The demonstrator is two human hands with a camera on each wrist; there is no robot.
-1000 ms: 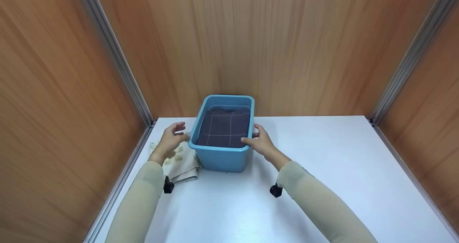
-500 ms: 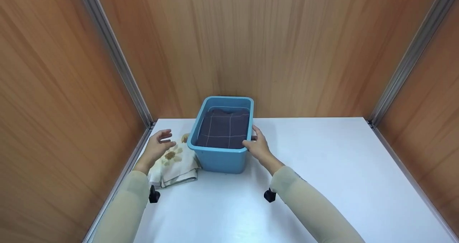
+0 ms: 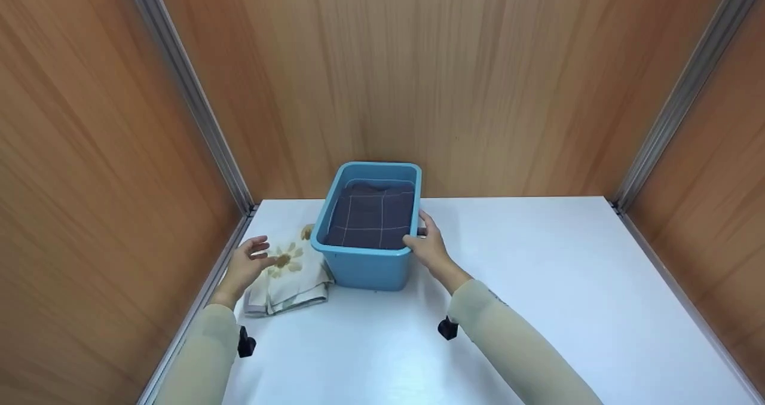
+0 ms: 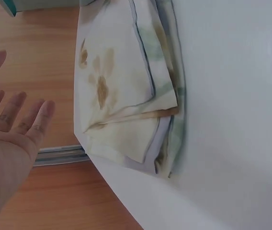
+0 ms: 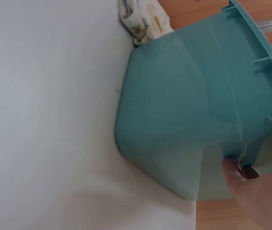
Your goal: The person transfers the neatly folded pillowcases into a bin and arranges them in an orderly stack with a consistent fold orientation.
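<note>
A blue plastic bin (image 3: 367, 272) stands on the white table near the back wall. Inside it lies a folded dark cloth (image 3: 372, 217) with thin white check lines. My right hand (image 3: 431, 248) grips the bin's right side, thumb over the rim and fingers below, by the handle opening in the right wrist view. To the left of the bin, partly hidden by it, is a folded cream towel (image 3: 299, 279) with brown flowers. My left hand (image 3: 244, 267) hovers at the towel's left edge, fingers loosely bent and holding nothing; in the left wrist view its palm (image 4: 4, 153) shows apart from the towel.
Wood-grain panels (image 3: 418, 82) enclose the table at the back and both sides, with grey metal posts (image 3: 197, 94) in the corners. The white tabletop (image 3: 538, 273) extends to the right of the bin and in front of it.
My left hand has moved away from the bin's left rim, left and toward me, uncovering more of the floral towel. My right hand stays on the bin, which keeps its place.
</note>
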